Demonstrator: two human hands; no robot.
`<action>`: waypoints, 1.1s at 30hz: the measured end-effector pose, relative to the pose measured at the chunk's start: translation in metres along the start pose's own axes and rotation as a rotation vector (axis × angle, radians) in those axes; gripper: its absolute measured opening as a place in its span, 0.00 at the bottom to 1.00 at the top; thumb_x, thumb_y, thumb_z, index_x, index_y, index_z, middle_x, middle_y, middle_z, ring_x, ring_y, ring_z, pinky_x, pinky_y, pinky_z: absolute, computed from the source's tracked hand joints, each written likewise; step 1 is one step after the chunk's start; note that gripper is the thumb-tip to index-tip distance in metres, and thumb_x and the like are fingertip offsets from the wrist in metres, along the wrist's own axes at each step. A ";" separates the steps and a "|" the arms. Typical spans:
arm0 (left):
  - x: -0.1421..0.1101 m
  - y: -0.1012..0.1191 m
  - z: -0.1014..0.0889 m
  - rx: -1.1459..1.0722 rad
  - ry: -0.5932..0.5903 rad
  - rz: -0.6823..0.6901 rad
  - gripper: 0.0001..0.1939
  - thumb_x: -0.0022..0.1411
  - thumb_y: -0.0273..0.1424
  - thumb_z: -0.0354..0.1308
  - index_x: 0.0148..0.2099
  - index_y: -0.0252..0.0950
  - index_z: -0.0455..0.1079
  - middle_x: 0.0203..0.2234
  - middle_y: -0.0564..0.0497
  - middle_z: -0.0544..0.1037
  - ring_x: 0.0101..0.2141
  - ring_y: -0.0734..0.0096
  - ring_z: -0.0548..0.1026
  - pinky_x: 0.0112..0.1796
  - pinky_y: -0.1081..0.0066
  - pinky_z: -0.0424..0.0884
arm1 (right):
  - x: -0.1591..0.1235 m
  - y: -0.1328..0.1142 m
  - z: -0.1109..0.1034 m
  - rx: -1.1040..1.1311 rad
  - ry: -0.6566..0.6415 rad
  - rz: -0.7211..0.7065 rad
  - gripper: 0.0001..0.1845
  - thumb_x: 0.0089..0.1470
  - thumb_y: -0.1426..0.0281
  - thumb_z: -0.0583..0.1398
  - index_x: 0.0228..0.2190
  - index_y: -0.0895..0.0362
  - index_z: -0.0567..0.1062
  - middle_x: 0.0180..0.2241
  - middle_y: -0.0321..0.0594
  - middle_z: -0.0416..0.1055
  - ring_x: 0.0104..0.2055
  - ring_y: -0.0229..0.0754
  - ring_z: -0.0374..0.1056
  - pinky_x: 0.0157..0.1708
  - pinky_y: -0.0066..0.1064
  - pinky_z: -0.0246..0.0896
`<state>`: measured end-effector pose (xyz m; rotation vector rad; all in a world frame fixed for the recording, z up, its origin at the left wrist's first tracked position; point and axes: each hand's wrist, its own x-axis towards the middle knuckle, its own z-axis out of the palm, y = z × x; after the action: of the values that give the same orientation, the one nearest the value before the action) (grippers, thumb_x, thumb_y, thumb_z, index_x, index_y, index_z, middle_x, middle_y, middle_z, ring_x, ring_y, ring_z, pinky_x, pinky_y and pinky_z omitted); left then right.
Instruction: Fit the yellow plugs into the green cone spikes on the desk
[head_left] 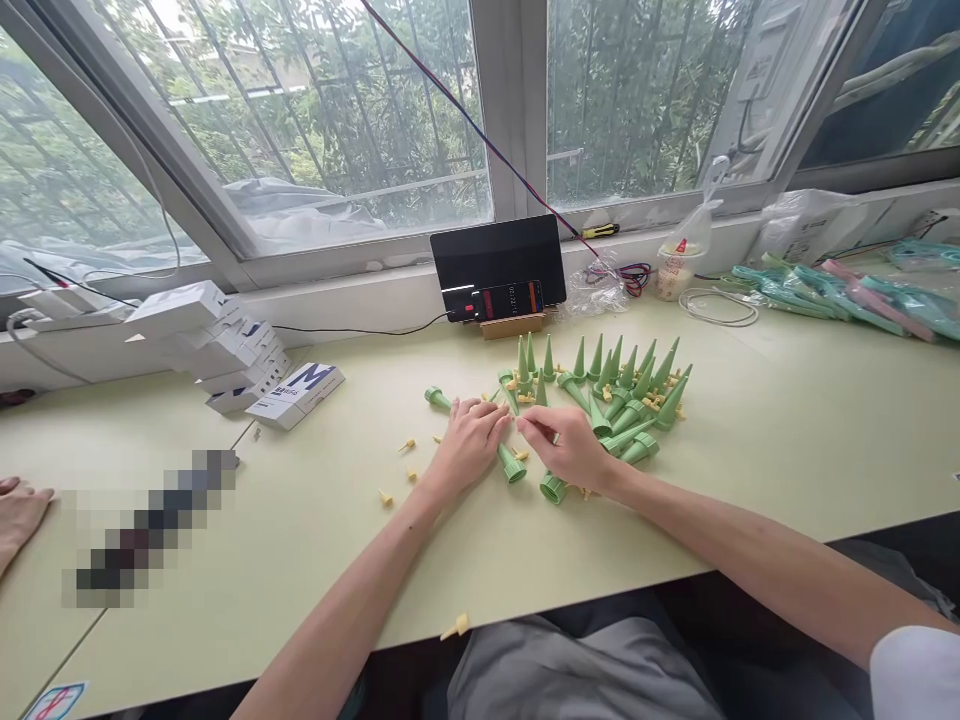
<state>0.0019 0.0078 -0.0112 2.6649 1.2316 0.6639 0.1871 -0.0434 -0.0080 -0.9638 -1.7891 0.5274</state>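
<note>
Both my hands meet in the middle of the table among green plastic cones with screw-cap bases. My left hand (pixel 472 438) is closed, its fingers together and thumb tip near the right hand; what it holds is hidden. One green cone (pixel 513 468) lies right beside it, base toward me. My right hand (pixel 566 440) pinches at the same spot, thumb against fingers, on something too small to make out. Under its wrist side rests another green cone base (pixel 553 488). Small yellow plastic pieces (pixel 385 497) with thin stems lie left of my left hand.
Several green cones (pixel 667 400) stand and lie at the right. A yellow piece (pixel 457 627) sits at the front edge. Behind are a phone (pixel 508 301), a tablet (pixel 495 255), white boxes (pixel 296 395), and a bagged cup (pixel 675 265). Another person's hand (pixel 21 515) rests far left.
</note>
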 end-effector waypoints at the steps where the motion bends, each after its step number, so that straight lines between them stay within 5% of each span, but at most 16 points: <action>1: -0.001 0.001 0.000 -0.006 -0.003 -0.009 0.19 0.75 0.34 0.42 0.52 0.43 0.75 0.46 0.48 0.80 0.52 0.56 0.69 0.61 0.44 0.53 | 0.000 0.000 0.000 -0.005 -0.001 0.000 0.18 0.66 0.65 0.53 0.23 0.56 0.64 0.19 0.30 0.53 0.22 0.34 0.49 0.23 0.28 0.48; 10: -0.004 0.012 -0.004 -0.037 0.011 -0.003 0.20 0.73 0.34 0.45 0.34 0.39 0.75 0.33 0.48 0.78 0.42 0.61 0.72 0.58 0.50 0.60 | -0.001 0.001 -0.001 -0.034 0.005 0.012 0.17 0.65 0.65 0.53 0.26 0.57 0.70 0.20 0.32 0.61 0.22 0.34 0.52 0.24 0.28 0.50; 21: -0.005 0.013 -0.004 -0.032 -0.018 -0.027 0.24 0.75 0.34 0.39 0.34 0.39 0.75 0.35 0.49 0.77 0.45 0.60 0.70 0.58 0.51 0.59 | 0.000 0.001 -0.001 -0.031 -0.020 0.013 0.18 0.65 0.65 0.53 0.23 0.56 0.65 0.19 0.30 0.54 0.22 0.34 0.49 0.23 0.28 0.48; 33: -0.005 0.014 0.001 -0.136 0.110 -0.044 0.14 0.71 0.32 0.50 0.39 0.40 0.77 0.38 0.49 0.81 0.46 0.59 0.74 0.63 0.42 0.54 | 0.000 -0.002 -0.002 -0.035 -0.024 -0.003 0.18 0.66 0.64 0.53 0.24 0.55 0.65 0.19 0.31 0.55 0.21 0.34 0.50 0.23 0.28 0.48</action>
<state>0.0088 -0.0050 -0.0101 2.5139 1.2202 0.8653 0.1881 -0.0441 -0.0059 -0.9824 -1.8264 0.5085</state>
